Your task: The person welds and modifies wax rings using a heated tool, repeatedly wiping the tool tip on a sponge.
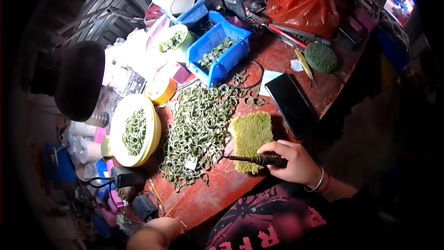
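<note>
My right hand (287,158) is closed around a black-handled tool with a thin pointed tip (252,159), which looks like a soldering iron. Its tip points left over the lower part of a yellow-green textured pad (253,134). Left of the pad lies a wide spread of small green rings (196,115), with a small white paper tag (191,162) among them. My left hand (157,233) is low at the table's near edge, blurred, and its fingers cannot be made out. A pale yellow bowl (156,134) beside the spread holds more green rings (134,134).
A blue bin (238,41) with green pieces stands behind the rings. A black phone (291,105) lies right of the pad. Further back are a round green pad (320,58), a red plastic bag (303,7) and an orange tape roll (162,90). A dark lamp-like shape (81,81) hangs at left.
</note>
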{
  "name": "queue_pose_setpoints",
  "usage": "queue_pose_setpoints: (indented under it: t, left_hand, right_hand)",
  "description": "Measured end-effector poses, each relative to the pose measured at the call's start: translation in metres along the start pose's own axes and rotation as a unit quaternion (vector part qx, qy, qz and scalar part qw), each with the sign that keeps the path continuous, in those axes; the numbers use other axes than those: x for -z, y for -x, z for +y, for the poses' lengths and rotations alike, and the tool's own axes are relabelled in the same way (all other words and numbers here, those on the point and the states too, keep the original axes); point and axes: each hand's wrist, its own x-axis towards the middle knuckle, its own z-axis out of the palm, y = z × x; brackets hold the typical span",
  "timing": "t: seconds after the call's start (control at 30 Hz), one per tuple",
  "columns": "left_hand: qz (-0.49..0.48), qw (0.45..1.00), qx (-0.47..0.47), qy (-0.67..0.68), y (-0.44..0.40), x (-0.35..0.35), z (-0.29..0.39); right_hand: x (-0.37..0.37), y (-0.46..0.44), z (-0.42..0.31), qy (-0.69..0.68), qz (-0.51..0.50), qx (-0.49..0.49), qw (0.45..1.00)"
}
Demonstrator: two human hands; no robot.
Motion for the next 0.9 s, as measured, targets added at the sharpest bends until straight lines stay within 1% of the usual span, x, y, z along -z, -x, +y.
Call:
queue_pose_setpoints:
  t: [0.03, 0.1, 0.13, 0.17, 0.2, 0.23, 0.27, 0.33, 0.4, 0.43, 0.53, 0.6, 0.7, 0.83, 0.9]
  left_hand:
    - [0.02, 0.995, 0.089, 0.031, 0.004, 0.001, -0.03]
    - [0.04, 0.963, 0.266, 0.011, 0.01, -0.009, -0.081]
    - [0.037, 0.947, 0.32, -0.011, 0.011, -0.016, -0.111]
    - [-0.033, 0.955, 0.276, -0.101, 0.005, -0.012, -0.16]
    - [-0.032, 0.949, 0.281, -0.143, 0.016, -0.02, -0.189]
    - [-0.052, 0.945, 0.269, -0.178, 0.016, -0.027, -0.208]
    - [-0.069, 0.948, 0.255, -0.179, 0.012, -0.036, -0.22]
    - [-0.13, 0.95, 0.179, -0.222, 0.007, -0.049, -0.245]
    - [-0.192, 0.932, 0.179, -0.251, 0.004, -0.061, -0.256]
    - [-0.238, 0.916, 0.161, -0.281, 0.0, -0.061, -0.255]
    - [-0.238, 0.918, 0.163, -0.271, 0.01, -0.059, -0.262]
    - [-0.243, 0.915, 0.168, -0.276, 0.018, -0.053, -0.252]
    - [-0.29, 0.891, 0.188, -0.294, 0.034, -0.039, -0.227]
    - [-0.275, 0.89, 0.213, -0.296, 0.051, -0.026, -0.195]
    - [-0.255, 0.908, 0.236, -0.233, 0.048, -0.016, -0.184]
  right_hand:
    - [0.003, 0.001, 0.001, -0.006, 0.0, -0.003, 1.0]
    - [0.006, 0.005, 0.005, -0.012, 0.0, -0.004, 1.0]
    - [0.006, 0.008, 0.009, -0.041, 0.023, 0.009, 0.999]
    - [0.007, 0.01, 0.012, -0.069, 0.046, 0.024, 0.996]
    - [0.012, 0.011, 0.009, -0.08, 0.009, -0.048, 0.996]
    - [0.014, 0.012, 0.008, -0.095, 0.007, -0.06, 0.994]
    - [0.016, 0.014, 0.008, -0.109, 0.007, -0.074, 0.991]
    - [0.013, 0.018, 0.013, -0.131, 0.015, -0.085, 0.988]
    - [0.013, 0.021, 0.016, -0.154, 0.021, -0.098, 0.983]
    - [0.013, 0.021, 0.016, -0.158, 0.019, -0.098, 0.982]
    - [0.012, 0.021, 0.019, -0.172, 0.013, -0.101, 0.98]
    - [0.011, 0.022, 0.022, -0.185, 0.009, -0.108, 0.977]
    - [0.01, 0.019, 0.025, -0.206, 0.008, -0.107, 0.973]
    - [0.009, 0.015, 0.028, -0.209, -0.003, -0.103, 0.972]
    - [0.007, 0.014, 0.03, -0.212, -0.004, -0.099, 0.972]
